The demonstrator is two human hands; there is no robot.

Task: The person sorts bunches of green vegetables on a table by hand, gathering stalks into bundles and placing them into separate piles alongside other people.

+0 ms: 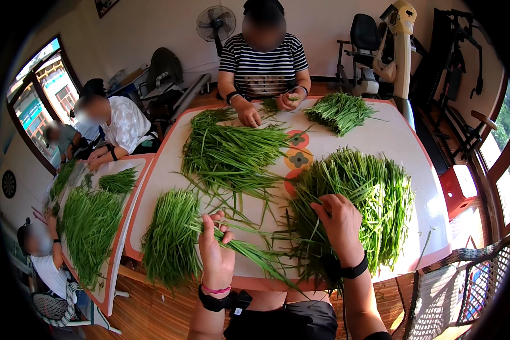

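Observation:
My left hand (217, 252) is closed round a thin bunch of long green chives (254, 256), whose ends trail to the right over the table's front edge. Beside it on the left lies a neat pile of chives (171, 241). Over the left part of a large heap of chives (374, 204), my right hand (340, 222) has its fingers bent in toward the thumb. Whatever sits between those fingertips is too small to make out against the green.
Loose chives (229, 150) spread across the middle of the white, orange-edged table (430, 238). A bundle (340, 112) lies at the far right. Opposite, a person in a striped top (264, 68) handles chives. Others sit at a second table (127, 195) on the left. A woven chair (447, 289) stands near right.

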